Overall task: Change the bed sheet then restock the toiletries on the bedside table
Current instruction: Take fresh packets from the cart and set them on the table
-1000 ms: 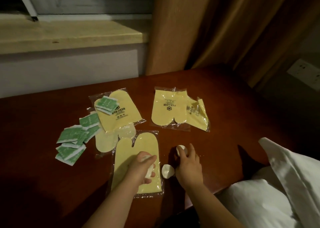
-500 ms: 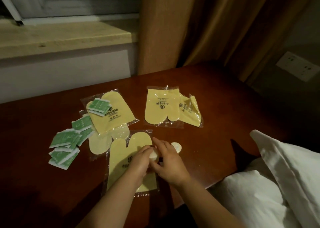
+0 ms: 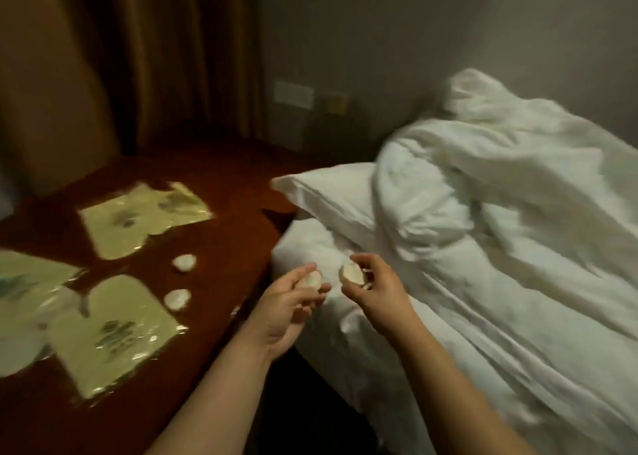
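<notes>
My left hand (image 3: 288, 304) holds a small round white soap (image 3: 310, 279) between thumb and fingers, just past the right edge of the dark wooden bedside table (image 3: 221, 199). My right hand (image 3: 374, 287) pinches a second round soap (image 3: 350, 272) above the white bed sheet (image 3: 345, 334). Two more round soaps (image 3: 184, 262) (image 3: 177, 299) lie on the table near its right side. Yellow packets in clear wrap lie at the back (image 3: 138, 220) and front (image 3: 114, 334) of the table. The view is blurred.
A white pillow (image 3: 331, 192) and a bunched white duvet (image 3: 500, 185) lie on the bed at the right. Brown curtains (image 3: 138, 57) hang behind the table. Wall sockets (image 3: 293, 92) sit on the grey wall. Another yellow packet (image 3: 24, 275) shows at the left edge.
The view has swung right from the table toward the bed. Both hands lifted off the table, each with a round soap, and now hover over the table's right edge and the bed.
</notes>
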A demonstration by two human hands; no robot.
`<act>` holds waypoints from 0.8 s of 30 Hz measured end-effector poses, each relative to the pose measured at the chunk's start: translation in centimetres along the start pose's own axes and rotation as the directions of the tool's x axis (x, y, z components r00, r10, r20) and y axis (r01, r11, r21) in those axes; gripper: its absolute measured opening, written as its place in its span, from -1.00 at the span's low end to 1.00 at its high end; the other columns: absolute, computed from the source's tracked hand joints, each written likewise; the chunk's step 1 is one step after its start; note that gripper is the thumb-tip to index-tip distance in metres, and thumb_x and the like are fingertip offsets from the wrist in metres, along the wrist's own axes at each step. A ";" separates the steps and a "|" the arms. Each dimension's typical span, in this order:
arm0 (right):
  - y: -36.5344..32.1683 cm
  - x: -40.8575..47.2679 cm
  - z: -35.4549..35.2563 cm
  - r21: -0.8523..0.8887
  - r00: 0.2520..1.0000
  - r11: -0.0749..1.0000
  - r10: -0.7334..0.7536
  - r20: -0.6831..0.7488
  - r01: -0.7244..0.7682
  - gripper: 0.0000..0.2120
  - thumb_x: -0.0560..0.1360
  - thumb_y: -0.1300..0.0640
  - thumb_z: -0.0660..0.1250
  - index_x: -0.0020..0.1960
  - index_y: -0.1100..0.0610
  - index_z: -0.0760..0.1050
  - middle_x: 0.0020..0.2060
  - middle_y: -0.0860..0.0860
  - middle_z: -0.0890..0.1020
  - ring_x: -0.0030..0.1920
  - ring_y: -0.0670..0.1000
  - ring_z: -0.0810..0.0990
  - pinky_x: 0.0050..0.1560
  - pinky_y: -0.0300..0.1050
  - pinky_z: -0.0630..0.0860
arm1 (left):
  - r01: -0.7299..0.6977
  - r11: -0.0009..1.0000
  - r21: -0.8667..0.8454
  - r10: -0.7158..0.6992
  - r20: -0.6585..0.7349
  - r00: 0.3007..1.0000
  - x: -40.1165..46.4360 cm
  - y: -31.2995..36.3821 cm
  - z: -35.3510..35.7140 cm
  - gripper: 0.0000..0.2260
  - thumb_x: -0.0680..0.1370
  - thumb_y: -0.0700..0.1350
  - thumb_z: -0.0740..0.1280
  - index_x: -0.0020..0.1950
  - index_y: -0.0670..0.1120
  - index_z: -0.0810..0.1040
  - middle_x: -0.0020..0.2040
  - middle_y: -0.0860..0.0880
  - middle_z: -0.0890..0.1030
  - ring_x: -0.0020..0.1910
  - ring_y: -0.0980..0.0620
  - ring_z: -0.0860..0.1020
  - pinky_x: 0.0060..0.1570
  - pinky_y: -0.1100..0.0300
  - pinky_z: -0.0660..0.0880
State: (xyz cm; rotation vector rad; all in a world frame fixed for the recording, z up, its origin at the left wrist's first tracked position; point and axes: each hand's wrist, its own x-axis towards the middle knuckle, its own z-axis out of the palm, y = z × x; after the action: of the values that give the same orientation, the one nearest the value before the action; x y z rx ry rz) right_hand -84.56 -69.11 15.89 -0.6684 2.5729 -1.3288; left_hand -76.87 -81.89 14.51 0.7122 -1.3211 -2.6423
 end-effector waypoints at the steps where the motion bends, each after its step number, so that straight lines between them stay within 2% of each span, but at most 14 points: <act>1: 1.1 -2.0 -2.7 0.016 0.999 0.999 0.033 -0.041 -0.033 -0.64 0.42 0.23 0.42 0.18 0.07 0.45 0.03 -0.07 0.51 0.00 -0.09 0.48 -0.09 -0.33 0.33 | 0.018 1.000 0.008 -0.018 0.067 0.998 -0.5 -1.3 2.5 -0.68 0.53 -0.43 0.18 0.24 -0.20 0.46 -0.14 -0.12 0.65 -0.19 0.05 0.61 -0.23 0.34 0.52; 3: 3.3 -5.9 -8.2 0.040 0.985 0.996 0.079 -0.156 -0.073 -0.67 0.42 0.24 0.41 0.12 0.02 0.44 0.02 -0.06 0.52 -0.04 -0.13 0.47 -0.12 -0.39 0.37 | 0.071 0.997 -0.013 -0.068 0.190 0.979 -1.6 -4.1 8.1 -0.75 0.56 -0.39 0.18 0.23 -0.27 0.45 -0.11 -0.16 0.64 -0.25 0.04 0.66 -0.25 0.34 0.57; 5: 5.9 -10.2 -13.5 0.053 0.946 0.991 0.136 -0.296 -0.126 -0.65 0.42 0.24 0.42 0.16 0.04 0.45 0.05 -0.06 0.52 -0.03 -0.13 0.47 -0.14 -0.44 0.38 | 0.153 0.988 -0.006 -0.144 0.298 0.944 -3.2 -6.9 13.9 -0.82 0.62 -0.24 0.15 0.11 -0.28 0.49 -0.12 -0.19 0.64 -0.30 0.03 0.66 -0.29 0.33 0.58; 7: 8.5 -15.9 -19.4 0.067 0.884 0.983 0.182 -0.429 -0.170 -0.58 0.42 0.22 0.43 0.24 0.04 0.44 0.08 -0.07 0.51 0.02 -0.09 0.47 -0.11 -0.43 0.38 | 0.245 0.968 0.061 -0.248 0.414 0.876 -5.8 -10.6 20.4 -0.68 0.66 -0.06 0.06 0.05 -0.24 0.52 -0.17 -0.16 0.68 -0.36 0.06 0.63 -0.36 0.33 0.56; 10: 11.2 -22.4 -25.7 0.081 0.817 0.974 0.221 -0.533 -0.211 -0.57 0.39 0.10 0.45 0.21 -0.06 0.43 0.11 -0.04 0.52 0.05 -0.07 0.49 -0.01 -0.31 0.42 | 0.251 0.955 0.159 -0.297 0.502 0.812 -9.2 -15.5 27.0 -0.63 0.66 0.01 0.00 0.04 -0.16 0.54 -0.22 -0.08 0.68 -0.45 0.14 0.52 -0.44 0.36 0.46; 12: 13.4 -28.0 -30.9 0.072 0.769 0.974 0.212 -0.603 -0.213 -0.57 0.34 0.02 0.40 0.20 -0.07 0.45 0.10 -0.07 0.53 0.03 -0.13 0.50 0.01 -0.38 0.40 | 0.219 0.949 0.225 -0.309 0.552 0.775 -12.6 -20.4 32.9 -0.67 0.65 -0.01 0.03 0.02 -0.14 0.53 -0.24 -0.05 0.68 -0.43 0.14 0.46 -0.41 0.32 0.35; 15: 17.3 -36.7 -38.9 0.047 0.718 0.966 0.221 -0.660 -0.255 -0.65 0.46 0.20 0.40 0.18 -0.08 0.45 0.09 -0.11 0.49 0.02 -0.22 0.47 -0.03 -0.53 0.36 | 0.192 0.953 0.235 -0.298 0.609 0.735 -18.0 -28.8 41.8 -0.76 0.62 -0.09 0.13 -0.03 -0.16 0.54 -0.26 -0.06 0.67 -0.33 0.09 0.50 -0.36 0.29 0.37; 16: 18.8 -39.7 -41.7 0.018 0.697 0.959 0.218 -0.683 -0.282 -0.64 0.47 0.24 0.39 0.18 -0.06 0.46 0.10 -0.10 0.49 0.04 -0.19 0.47 0.01 -0.51 0.36 | 0.201 0.951 0.236 -0.307 0.623 0.719 -20.0 -31.5 44.9 -0.80 0.61 -0.12 0.16 -0.03 -0.16 0.55 -0.24 -0.08 0.67 -0.31 0.08 0.53 -0.38 0.32 0.42; 19: 22.8 -47.5 -48.5 0.003 0.629 0.915 0.279 -0.726 -0.403 -0.67 0.46 0.26 0.38 0.17 -0.02 0.49 0.11 -0.02 0.50 0.08 -0.06 0.49 0.09 -0.26 0.47 | 0.253 0.924 0.288 -0.382 0.640 0.667 -25.8 -38.5 52.3 -0.87 0.59 -0.20 0.22 -0.03 -0.14 0.55 -0.19 -0.07 0.65 -0.31 0.11 0.62 -0.40 0.36 0.50; 22: 25.7 -52.3 -53.9 0.032 0.596 0.893 0.326 -0.734 -0.449 -0.68 0.47 0.25 0.35 0.15 -0.04 0.47 0.12 -0.02 0.47 0.05 -0.07 0.47 -0.05 -0.38 0.42 | 0.246 0.916 0.318 -0.401 0.672 0.623 -29.1 -42.4 57.9 -0.90 0.58 -0.27 0.23 0.00 -0.18 0.53 -0.18 -0.12 0.63 -0.31 0.05 0.64 -0.35 0.33 0.54; 24: 27.7 -53.7 -56.7 0.058 0.582 0.900 0.328 -0.744 -0.432 -0.68 0.48 0.26 0.33 0.14 -0.06 0.46 0.10 -0.03 0.47 0.00 -0.10 0.48 -0.07 -0.35 0.42 | 0.209 0.918 0.336 -0.389 0.677 0.624 -29.6 -44.0 61.3 -0.86 0.57 -0.32 0.23 0.09 -0.20 0.51 -0.09 -0.15 0.60 -0.23 0.00 0.63 -0.30 0.32 0.56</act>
State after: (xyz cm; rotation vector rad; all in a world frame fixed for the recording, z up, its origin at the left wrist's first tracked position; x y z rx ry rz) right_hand -65.25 11.00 24.08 0.5767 3.1500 -1.4803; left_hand -73.33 -1.31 22.51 -0.2340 -1.8384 -3.2597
